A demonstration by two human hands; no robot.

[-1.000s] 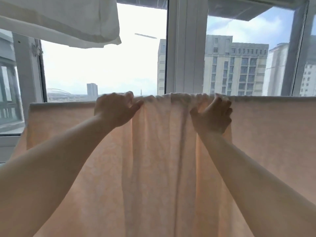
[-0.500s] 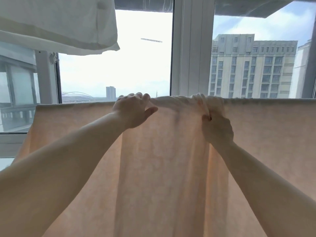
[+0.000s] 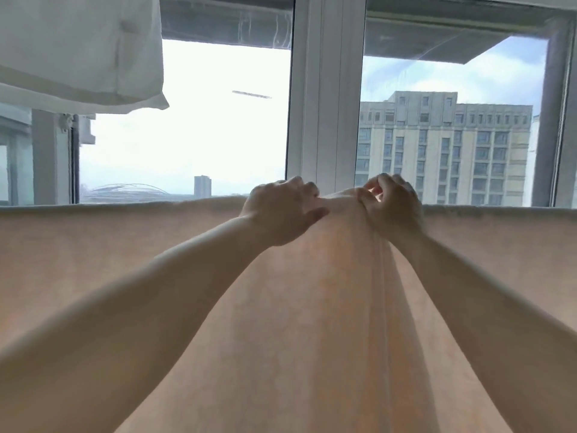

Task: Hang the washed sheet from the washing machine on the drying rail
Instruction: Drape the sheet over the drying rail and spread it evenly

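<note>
A pale peach sheet (image 3: 125, 260) hangs over a horizontal drying rail, which the cloth hides, and fills the lower half of the view. My left hand (image 3: 281, 210) grips the sheet's top fold at the middle, fingers curled over the far side. Just to its right, my right hand (image 3: 392, 204) pinches a bunched ridge of the same sheet at the top. A narrow raised fold of cloth sits between the two hands, and pleats run down from it.
A white cloth item (image 3: 81, 48) hangs overhead at the upper left. Behind the sheet stands a large window with a white frame post (image 3: 327, 89); a tall building (image 3: 443, 151) shows outside at the right.
Both hands have moved closer together along the top of the sheet, gathering the bunched middle into a narrower ridge. The view has tilted upward and shifted.
</note>
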